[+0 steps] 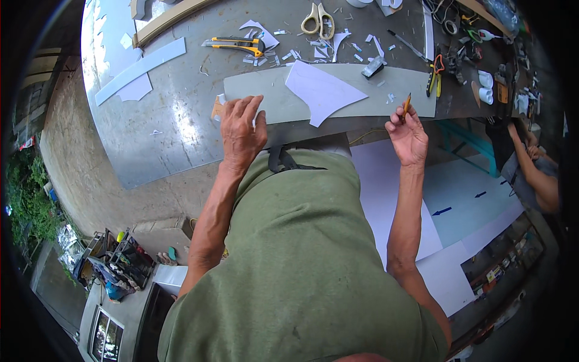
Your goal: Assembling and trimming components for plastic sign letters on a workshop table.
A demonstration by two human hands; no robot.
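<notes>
My right hand (408, 137) is raised just off the table's near edge, its fingers pinched on a short yellow pencil (407, 104) that points up. My left hand (242, 130) is at the left end of a long grey board strip (259, 96), fingers bent and thumb apart, with nothing visible in it. Beside its fingertips is a small orange-brown and white piece (217, 108), partly hidden. Between my hands, a white cut-out sheet (322, 90) with curved edges lies across the strip. A small clear-and-dark block (374, 67) sits on the strip's right part.
Beyond the strip lie a yellow utility knife (235, 44), beige-handled scissors (318, 23) and white scraps. Orange-handled pliers (435, 75) lie at right, near wires and tools. A pale strip (142, 69) is at left. Another person (534, 163) sits at far right, near large white sheets (392, 193).
</notes>
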